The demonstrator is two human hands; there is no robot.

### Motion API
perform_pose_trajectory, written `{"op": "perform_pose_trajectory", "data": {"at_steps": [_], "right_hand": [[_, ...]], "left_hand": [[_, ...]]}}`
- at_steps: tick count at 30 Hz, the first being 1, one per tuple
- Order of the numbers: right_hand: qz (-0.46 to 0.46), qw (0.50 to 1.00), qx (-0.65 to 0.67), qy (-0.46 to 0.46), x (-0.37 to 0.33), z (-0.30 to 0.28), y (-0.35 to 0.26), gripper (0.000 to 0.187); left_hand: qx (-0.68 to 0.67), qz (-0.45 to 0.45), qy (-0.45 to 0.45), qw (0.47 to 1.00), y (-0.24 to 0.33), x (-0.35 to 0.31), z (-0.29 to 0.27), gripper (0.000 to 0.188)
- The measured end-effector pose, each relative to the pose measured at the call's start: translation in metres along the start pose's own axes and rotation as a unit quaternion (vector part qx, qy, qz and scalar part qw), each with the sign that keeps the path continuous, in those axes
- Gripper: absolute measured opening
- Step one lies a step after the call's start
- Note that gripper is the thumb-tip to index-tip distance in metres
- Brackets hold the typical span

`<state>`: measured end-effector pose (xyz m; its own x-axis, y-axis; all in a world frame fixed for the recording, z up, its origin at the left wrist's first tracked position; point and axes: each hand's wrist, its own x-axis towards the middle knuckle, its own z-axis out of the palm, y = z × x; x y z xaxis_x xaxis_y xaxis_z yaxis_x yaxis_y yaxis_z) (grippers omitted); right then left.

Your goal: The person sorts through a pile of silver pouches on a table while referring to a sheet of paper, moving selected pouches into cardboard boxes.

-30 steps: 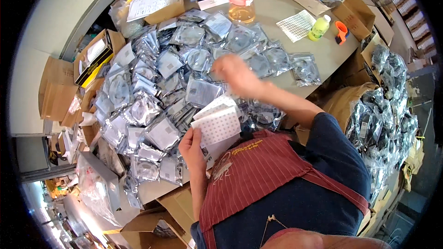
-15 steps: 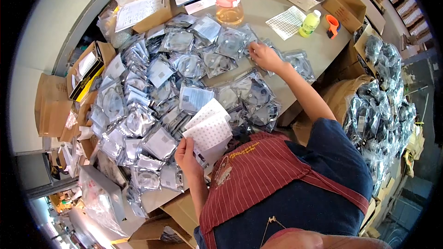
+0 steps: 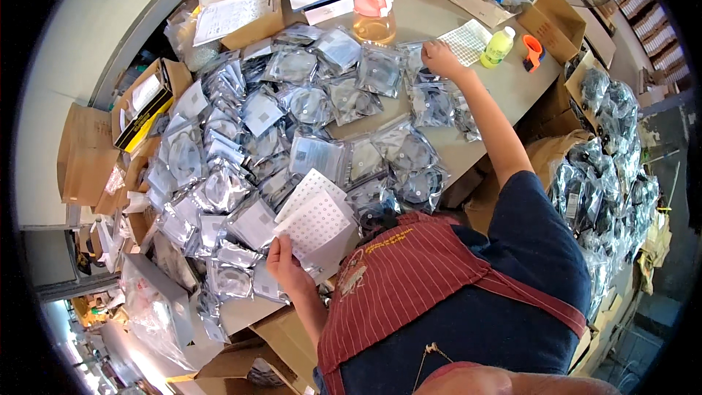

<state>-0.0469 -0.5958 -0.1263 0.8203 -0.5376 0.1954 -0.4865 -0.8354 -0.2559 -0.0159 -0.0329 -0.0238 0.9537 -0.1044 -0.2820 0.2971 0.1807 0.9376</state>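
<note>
My left hand (image 3: 289, 266), low and in front of me, pinches white sheets (image 3: 316, 221) by their lower left edge. Rows of small round marks cover the upper sheets, which fan out over the bagged goods. Across the table my right hand (image 3: 442, 60) is closed with its fingers curled down, beside a clear bag (image 3: 413, 64). What its fingertips hold, if anything, is hidden. Just below that hand lies another flat bag (image 3: 433, 104) with a dark, coiled-looking item inside. One more bag (image 3: 379, 69) of this kind rests to its left.
A large heap of similar bags (image 3: 219, 190) covers the table's left side. Toward the back stand a pink-lidded jug (image 3: 374, 18), a yellow-green bottle (image 3: 498, 47), an orange tape dispenser (image 3: 533, 53) and a sticker sheet (image 3: 468, 42). Black items in plastic (image 3: 610, 183) pile up at right.
My right hand has moved away from me and slightly right, from the middle bags to the far ones. My left hand and its sheets have shifted slightly left. The view has shifted a little.
</note>
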Motion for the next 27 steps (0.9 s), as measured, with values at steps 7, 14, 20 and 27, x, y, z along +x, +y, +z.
{"op": "perform_pose_trajectory", "data": {"at_steps": [7,14,20,27], "right_hand": [[0.04,0.987,-0.133,-0.077,0.029,0.061,0.033,0.041],[0.017,0.984,-0.124,0.127,0.022,0.027,-0.04,0.034],[-0.219,0.946,0.204,-0.127,-0.07,0.032,-0.226,0.058],[-0.216,0.958,0.136,-0.133,-0.089,0.036,-0.281,0.073]], "left_hand": [[-0.049,0.062,0.085,0.993,0.029,0.001,-0.023,0.017],[-0.079,0.153,0.156,0.973,0.058,-0.016,-0.057,0.021],[-0.073,0.121,0.164,0.976,0.043,-0.023,-0.062,0.021],[-0.092,0.15,0.199,0.964,0.047,-0.036,-0.068,0.025]]}}
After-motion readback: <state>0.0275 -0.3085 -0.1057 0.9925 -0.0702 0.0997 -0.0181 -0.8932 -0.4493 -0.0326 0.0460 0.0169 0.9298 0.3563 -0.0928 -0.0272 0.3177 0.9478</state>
